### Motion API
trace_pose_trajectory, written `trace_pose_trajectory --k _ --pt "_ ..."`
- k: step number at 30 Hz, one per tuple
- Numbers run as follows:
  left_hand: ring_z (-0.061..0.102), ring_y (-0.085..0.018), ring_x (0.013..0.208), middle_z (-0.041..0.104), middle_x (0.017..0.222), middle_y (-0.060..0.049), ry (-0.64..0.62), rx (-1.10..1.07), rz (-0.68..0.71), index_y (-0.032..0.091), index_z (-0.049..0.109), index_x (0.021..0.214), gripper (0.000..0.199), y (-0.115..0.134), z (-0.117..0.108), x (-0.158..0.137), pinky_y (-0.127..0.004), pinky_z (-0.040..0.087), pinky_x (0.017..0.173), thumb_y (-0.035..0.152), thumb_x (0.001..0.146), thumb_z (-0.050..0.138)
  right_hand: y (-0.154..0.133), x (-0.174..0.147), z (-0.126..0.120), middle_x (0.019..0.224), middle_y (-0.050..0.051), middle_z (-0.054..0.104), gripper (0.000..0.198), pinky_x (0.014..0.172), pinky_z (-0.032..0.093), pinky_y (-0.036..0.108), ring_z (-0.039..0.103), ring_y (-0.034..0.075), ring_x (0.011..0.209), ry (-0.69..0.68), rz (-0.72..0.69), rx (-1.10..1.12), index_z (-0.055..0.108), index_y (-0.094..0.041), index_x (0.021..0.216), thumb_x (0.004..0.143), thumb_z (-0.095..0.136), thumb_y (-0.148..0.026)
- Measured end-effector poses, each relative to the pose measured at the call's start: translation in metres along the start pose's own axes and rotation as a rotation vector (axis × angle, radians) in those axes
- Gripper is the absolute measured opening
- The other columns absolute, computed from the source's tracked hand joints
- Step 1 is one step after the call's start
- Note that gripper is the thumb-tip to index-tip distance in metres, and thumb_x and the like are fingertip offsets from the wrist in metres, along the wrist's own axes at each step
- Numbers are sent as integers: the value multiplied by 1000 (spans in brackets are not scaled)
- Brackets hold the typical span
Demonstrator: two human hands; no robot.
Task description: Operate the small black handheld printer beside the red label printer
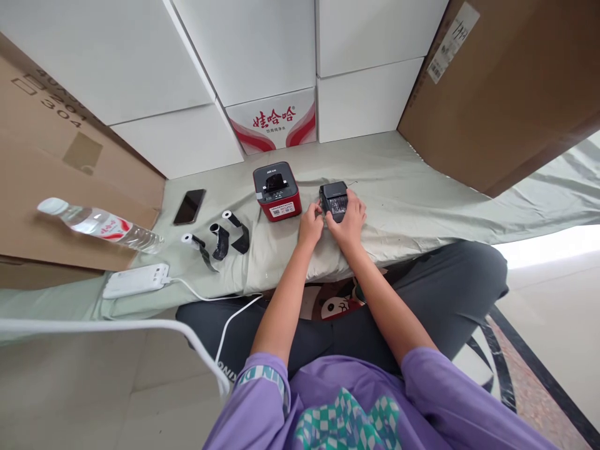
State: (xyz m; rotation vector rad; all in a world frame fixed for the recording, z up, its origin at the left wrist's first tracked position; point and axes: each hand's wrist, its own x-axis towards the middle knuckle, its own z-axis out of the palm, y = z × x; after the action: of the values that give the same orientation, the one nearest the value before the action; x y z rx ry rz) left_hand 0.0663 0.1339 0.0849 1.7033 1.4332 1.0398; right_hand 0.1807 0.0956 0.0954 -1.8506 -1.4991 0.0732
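You sit at a surface (422, 187) draped in a pale green cloth, hemmed in by big cardboard boxes (506, 81) on your right and left and a wall of white cartons (262, 50) straight ahead, one of them printed with a red logo. On the left, a clear water bottle (100, 224) lies on its side against the cardboard. Below it a white power bank (135, 280) rests near the cloth's front edge, its white cable (220, 299) trailing off toward your lap.

At the centre stands a red and black label printer (276, 190), upright, its top open. Just left of it lie three black ribbon rolls (220, 240) with white cores, close together, and behind them a dark phone (189, 206) lies flat.

Right beside the printer, a little apart from it, is the small black cartridge (334, 199), resting on the cloth. Your right hand (349, 220) is curled around its right side and near edge, fingers closed on it. Your left hand (311, 225) touches its left edge with the fingertips, fingers bent; whether it truly grips I cannot tell.
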Motion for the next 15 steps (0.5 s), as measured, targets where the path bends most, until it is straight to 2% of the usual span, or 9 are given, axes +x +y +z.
trace_pose_trajectory --k 4,11,15 --pt "60 -22 138 65 147 -7 5 -21 28 26 53 91 26 -3 1 0 -36 48 111 1 84 48 2 1 1 158 21 45 80 116 34 54 36 35 144 -23 5 46 30 -13 159 86 51 -38" --pt "58 -21 140 62 151 -6 1 -25 57 25 54 95 26 -7 0 -1 -36 47 113 2 85 47 2 2 -2 161 18 46 89 119 28 58 30 35 148 -61 -6 74 8 -16 165 89 48 -38" --pt "57 -23 140 63 150 -8 10 -59 88 24 56 95 26 -11 2 -1 -37 47 112 2 83 47 1 3 -3 161 19 46 85 119 26 60 31 35 149 -92 -45 53 8 -15 166 92 45 -37"
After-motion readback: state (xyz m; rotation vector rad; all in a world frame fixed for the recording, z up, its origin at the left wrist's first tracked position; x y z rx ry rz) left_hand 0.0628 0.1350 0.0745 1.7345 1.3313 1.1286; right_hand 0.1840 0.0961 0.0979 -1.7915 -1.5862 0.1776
